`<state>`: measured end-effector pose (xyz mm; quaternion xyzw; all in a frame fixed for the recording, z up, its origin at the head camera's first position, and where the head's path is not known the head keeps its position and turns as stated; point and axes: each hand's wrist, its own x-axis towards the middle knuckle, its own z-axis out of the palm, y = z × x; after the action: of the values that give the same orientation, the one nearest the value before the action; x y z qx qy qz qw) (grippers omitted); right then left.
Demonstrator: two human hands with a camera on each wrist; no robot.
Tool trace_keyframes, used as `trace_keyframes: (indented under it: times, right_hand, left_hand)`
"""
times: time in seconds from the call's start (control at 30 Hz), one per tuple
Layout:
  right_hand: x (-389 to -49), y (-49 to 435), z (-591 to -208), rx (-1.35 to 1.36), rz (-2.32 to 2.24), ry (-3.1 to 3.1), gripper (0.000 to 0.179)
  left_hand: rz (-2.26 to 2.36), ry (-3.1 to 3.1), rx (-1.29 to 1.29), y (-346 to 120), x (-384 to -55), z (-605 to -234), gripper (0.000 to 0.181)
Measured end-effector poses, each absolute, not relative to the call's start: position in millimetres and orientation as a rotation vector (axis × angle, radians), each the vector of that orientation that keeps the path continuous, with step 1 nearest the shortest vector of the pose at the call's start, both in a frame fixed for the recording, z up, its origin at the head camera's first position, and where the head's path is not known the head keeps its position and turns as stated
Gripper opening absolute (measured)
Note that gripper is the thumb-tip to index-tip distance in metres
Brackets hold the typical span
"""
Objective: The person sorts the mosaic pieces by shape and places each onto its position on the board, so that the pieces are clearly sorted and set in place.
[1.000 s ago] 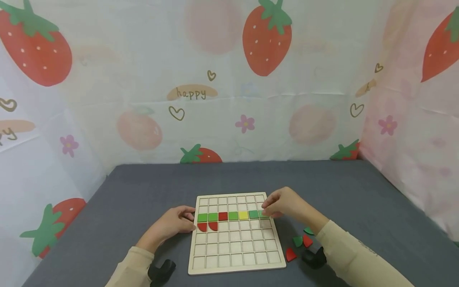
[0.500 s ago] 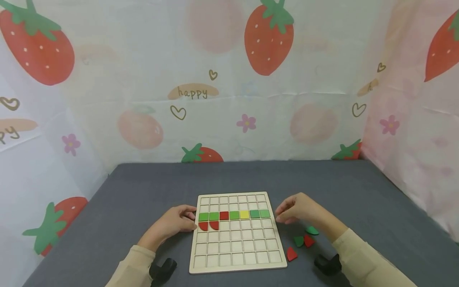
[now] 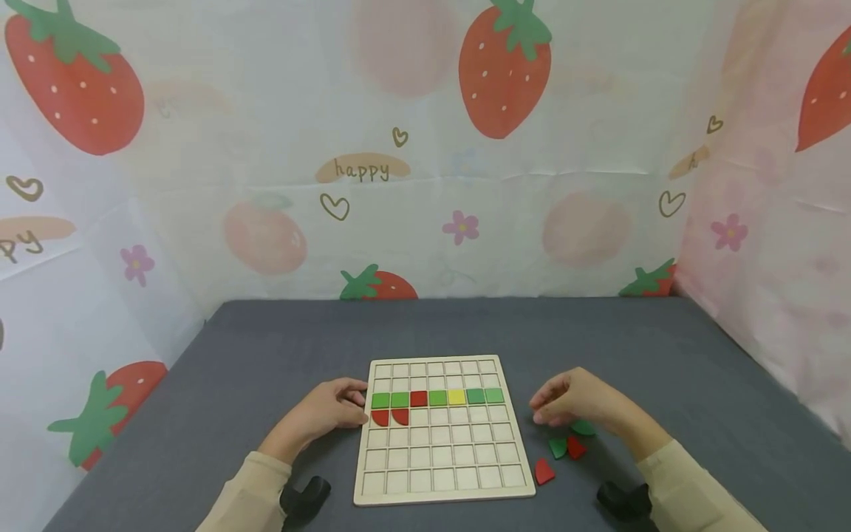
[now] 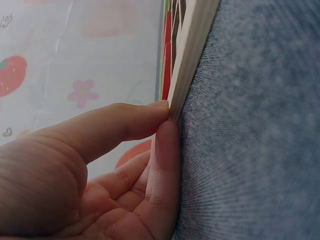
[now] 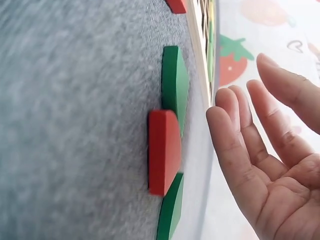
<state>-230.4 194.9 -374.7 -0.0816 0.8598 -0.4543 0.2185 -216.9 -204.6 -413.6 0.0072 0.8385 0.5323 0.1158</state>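
Note:
A wooden grid board [image 3: 443, 499] lies on the dark cloth. One row is filled with green, red and yellow square tiles [image 3: 456, 397]; two red quarter-round pieces [image 3: 400, 417] sit below its left end. At the board's left rim is my left hand [image 3: 324, 410], pinching the edge [image 4: 186, 70] between thumb and index finger in the left wrist view. My right hand [image 3: 577, 400] hovers right of the board, holding nothing, fingers loosely bent. Just beside it on the cloth lie a red piece [image 5: 164, 152] and green pieces [image 5: 175, 82]. Another red piece [image 3: 544, 471] is near the board's lower right corner.
The grey tabletop [image 3: 319, 332] runs back to a white curtain [image 3: 492, 258] printed with strawberries, with more curtain at both sides. Black straps [image 3: 306, 499] show at both wrists.
My right hand has drawn back rightward from the end of the tile row, where a green tile now shows uncovered. My left hand stays at the board's edge.

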Motion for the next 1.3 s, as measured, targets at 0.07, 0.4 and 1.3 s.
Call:
trace_keyframes:
  times: [0.07,0.4,1.3]
  right_hand:
    - [-230,198,-375,-0.232,-1.257,2.374,0.028]
    - [-228,211,-377,-0.228,-1.226,2.344,0.026]
    - [-221,221,-381,-0.425,-1.208,2.235,0.024]
  left_hand:
    - [1.559,2.458,0.018,-204,-217,-414,0.059]
    - [1.553,2.46,0.009,-204,-216,-412,0.06]
    - [1.538,2.479,0.012,-204,-217,-414,0.06]
